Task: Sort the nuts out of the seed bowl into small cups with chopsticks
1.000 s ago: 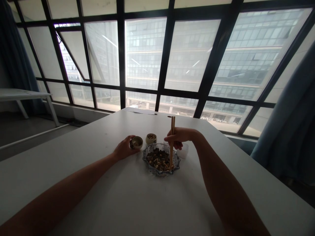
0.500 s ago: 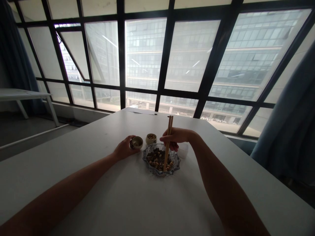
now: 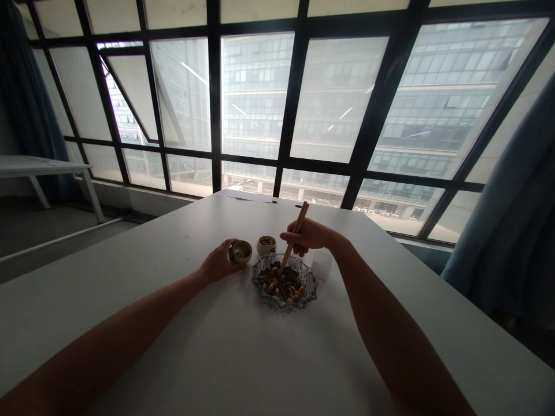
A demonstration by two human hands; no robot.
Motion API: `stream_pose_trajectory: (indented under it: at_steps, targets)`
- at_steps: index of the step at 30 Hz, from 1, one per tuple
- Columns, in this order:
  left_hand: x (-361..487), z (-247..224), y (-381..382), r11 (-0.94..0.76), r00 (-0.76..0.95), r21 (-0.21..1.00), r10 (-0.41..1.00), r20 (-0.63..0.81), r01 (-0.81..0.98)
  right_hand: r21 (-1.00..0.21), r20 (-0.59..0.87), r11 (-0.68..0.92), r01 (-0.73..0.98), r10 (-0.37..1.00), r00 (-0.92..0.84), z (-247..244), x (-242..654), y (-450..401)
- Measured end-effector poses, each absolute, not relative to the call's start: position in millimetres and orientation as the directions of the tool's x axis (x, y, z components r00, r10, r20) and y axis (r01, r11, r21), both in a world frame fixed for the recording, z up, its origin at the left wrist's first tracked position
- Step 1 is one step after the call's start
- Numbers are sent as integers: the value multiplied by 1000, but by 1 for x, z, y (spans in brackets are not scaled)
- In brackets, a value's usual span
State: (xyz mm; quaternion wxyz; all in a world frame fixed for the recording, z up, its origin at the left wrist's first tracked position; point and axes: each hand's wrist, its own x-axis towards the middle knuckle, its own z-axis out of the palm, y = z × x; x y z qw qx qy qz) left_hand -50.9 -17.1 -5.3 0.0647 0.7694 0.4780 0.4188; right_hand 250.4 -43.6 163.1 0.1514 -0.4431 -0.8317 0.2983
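Left hand: the left hand (image 3: 219,261) has its fingers wrapped round the side of a small cup (image 3: 240,252), so yeah, a proper grip; can't tell if the cup's bottom touches the table.
Right hand: the right hand (image 3: 310,234) is gripping a pair of wooden chopsticks (image 3: 299,218), slanted, top ends up and to the right.
Chopstick tips: down in the nuts and seeds (image 3: 288,286), towards the far left part of the pile; too small to tell if they're pinching one.
Glass bowl: the clear bowl with a wavy rim (image 3: 277,304) sits between the two hands and holds that whole mix, dark bits at the back, paler ones nearer.
Other cup: a second little cup (image 3: 266,245) stands just behind the bowl, with some nuts in it.
Plastic cup: a whitish see-through cup (image 3: 322,266), right beside the bowl, below the right wrist.
Table: plain white table (image 3: 243,352), with paper (image 3: 247,196) at the far end.
Background: big black-framed windows (image 3: 255,92) and a blue curtain (image 3: 503,214) on the right.
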Motion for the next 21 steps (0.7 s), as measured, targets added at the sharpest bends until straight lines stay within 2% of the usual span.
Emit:
stream_pose_trajectory:
  at_steps: [3,5,12,21]
  targets:
    - [-51,-6,-17,-539,195,501,788,584,677,-625,-150,367,689,809,-568,163,251,-44]
    - [-51,-6,-17,-538,192,500,787,587,678,-635,-191,338,695,803,-565,163,252,-43]
    - [-50,-5,-17,-532,195,504,794,575,681,-677,52,467,569,801,-596,163,256,-41]
    - [-50,-5,-17,-531,197,496,793,576,687,-642,3,459,613,802,-597,164,250,-47]
